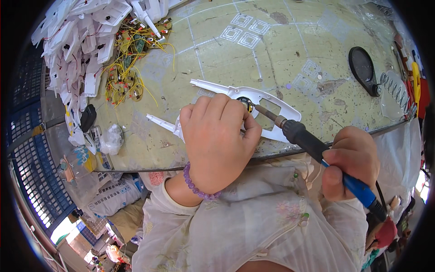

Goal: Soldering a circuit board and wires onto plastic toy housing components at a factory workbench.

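Note:
A white forked plastic housing [290, 112] lies near the table's front edge, its two long arms pointing left. My left hand [217, 131] is closed over its middle, fingers curled and thumb bent in; the fingertips are mostly hidden. Beside the index finger, a round dark part with a metallic rim [245, 103] sits in the housing. My right hand [351, 163] grips a soldering iron [308, 138] with a black and blue handle. The iron slants up and left, its tip at the edge of the round part; whether it touches cannot be told.
White plastic housings [81, 45] are heaped at the far left, beside small circuit boards with yellow wires [129, 68]. A black-rimmed oval magnifier [362, 65] and a coiled spring iron stand [394, 88] are at the right. A crumpled clear bag [111, 139] lies near the left edge.

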A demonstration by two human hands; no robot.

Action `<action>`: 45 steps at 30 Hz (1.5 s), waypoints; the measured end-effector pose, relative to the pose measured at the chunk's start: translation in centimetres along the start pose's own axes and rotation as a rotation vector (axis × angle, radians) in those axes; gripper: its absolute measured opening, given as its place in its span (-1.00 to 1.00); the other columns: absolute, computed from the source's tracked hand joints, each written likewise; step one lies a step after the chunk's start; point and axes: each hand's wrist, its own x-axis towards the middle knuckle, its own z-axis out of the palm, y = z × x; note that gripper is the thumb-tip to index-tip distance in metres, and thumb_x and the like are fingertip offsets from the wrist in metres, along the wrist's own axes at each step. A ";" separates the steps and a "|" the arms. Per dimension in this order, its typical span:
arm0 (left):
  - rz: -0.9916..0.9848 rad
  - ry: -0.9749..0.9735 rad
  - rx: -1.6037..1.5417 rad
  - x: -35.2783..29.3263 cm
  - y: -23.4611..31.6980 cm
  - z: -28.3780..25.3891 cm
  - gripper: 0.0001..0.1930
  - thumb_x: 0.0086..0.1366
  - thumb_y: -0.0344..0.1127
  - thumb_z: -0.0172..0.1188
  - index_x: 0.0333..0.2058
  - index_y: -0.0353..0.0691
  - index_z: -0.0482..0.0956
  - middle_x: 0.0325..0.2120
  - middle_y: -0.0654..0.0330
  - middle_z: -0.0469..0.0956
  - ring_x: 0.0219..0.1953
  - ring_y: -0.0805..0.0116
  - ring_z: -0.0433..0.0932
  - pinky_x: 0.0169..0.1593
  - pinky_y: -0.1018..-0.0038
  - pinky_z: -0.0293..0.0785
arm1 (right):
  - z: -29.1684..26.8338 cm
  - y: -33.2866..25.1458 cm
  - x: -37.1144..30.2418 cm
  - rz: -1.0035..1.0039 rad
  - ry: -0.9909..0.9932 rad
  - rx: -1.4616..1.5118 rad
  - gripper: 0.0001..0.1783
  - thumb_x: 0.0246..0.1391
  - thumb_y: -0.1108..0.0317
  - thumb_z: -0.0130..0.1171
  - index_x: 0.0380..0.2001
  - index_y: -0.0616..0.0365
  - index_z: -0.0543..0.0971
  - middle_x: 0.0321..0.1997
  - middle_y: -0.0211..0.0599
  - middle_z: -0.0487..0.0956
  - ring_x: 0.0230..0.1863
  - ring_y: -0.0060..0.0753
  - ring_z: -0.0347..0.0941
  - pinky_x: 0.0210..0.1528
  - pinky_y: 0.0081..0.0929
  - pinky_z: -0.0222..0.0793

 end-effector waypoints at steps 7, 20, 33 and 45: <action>-0.015 -0.016 -0.005 0.0 0.1 -0.2 -0.84 -0.18 -0.42 0.24 -0.62 -0.11 0.40 -0.60 0.23 0.35 -0.46 0.22 0.34 -0.32 0.32 0.13 | -0.3 1.0 -1.9 0.040 0.025 0.040 -0.79 -0.15 0.40 0.32 -0.41 0.18 0.53 -0.66 -0.33 0.44 -0.74 -0.35 0.30 -0.69 -0.44 0.16; -0.016 0.004 -0.002 0.0 0.0 0.0 -0.85 -0.18 -0.41 0.24 -0.62 -0.12 0.42 -0.60 0.23 0.35 -0.46 0.23 0.35 -0.31 0.32 0.13 | -0.1 1.1 -5.1 0.105 0.277 0.029 -0.66 0.11 0.11 0.19 -0.32 0.18 0.44 -0.64 -0.31 0.44 -0.67 -0.35 0.33 -0.64 -0.44 0.22; -0.036 0.003 -0.181 -0.9 -1.9 -3.9 -0.72 0.02 -0.32 0.33 -0.28 -0.25 0.53 -0.36 0.08 0.48 -0.25 0.06 0.43 -0.15 0.26 0.30 | -8.9 -2.0 -7.8 0.072 1.161 -0.226 -0.55 0.25 -0.01 -0.05 -0.45 0.21 0.38 -0.63 -0.38 0.28 -0.60 -0.51 0.13 -0.52 -0.55 0.08; -0.054 0.128 -0.285 -5.2 -5.1 -5.8 -0.82 0.13 -0.39 0.23 -0.28 -0.27 0.54 -0.31 0.06 0.50 -0.22 0.06 0.44 -0.09 0.28 0.34 | -12.2 2.0 -2.5 0.549 0.771 -0.451 -0.74 0.17 0.20 0.15 -0.30 0.21 0.54 -0.59 -0.55 0.37 -0.59 -0.78 0.19 -0.54 -0.73 0.07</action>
